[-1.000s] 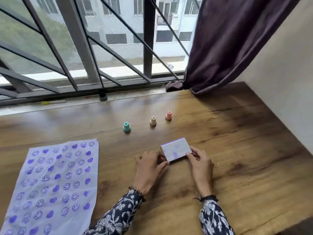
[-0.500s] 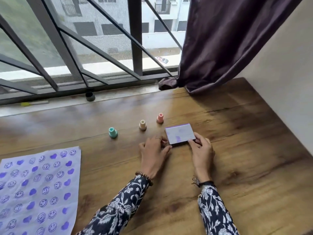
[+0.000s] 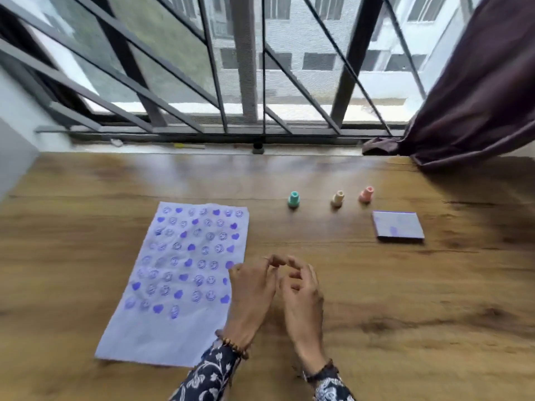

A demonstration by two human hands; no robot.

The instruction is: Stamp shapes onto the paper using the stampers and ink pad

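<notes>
Just right of the stamped paper [image 3: 179,282], I am watching the left hand [image 3: 252,287] and right hand [image 3: 301,290] hovering loosely curled and empty, while beyond them three light, rigid-looking stampers [image 3: 337,198], best pinched by their narrow tops, are standing left of the closed ink pad [image 3: 398,226].

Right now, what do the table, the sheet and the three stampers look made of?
Table: wood or wood-look laminate, visible grain, slight sheen.
Sheet: thin matte paper, wrinkled.
Stampers, green, cream, pink: probably moulded plastic; smooth, uniform pastel colour.
</notes>
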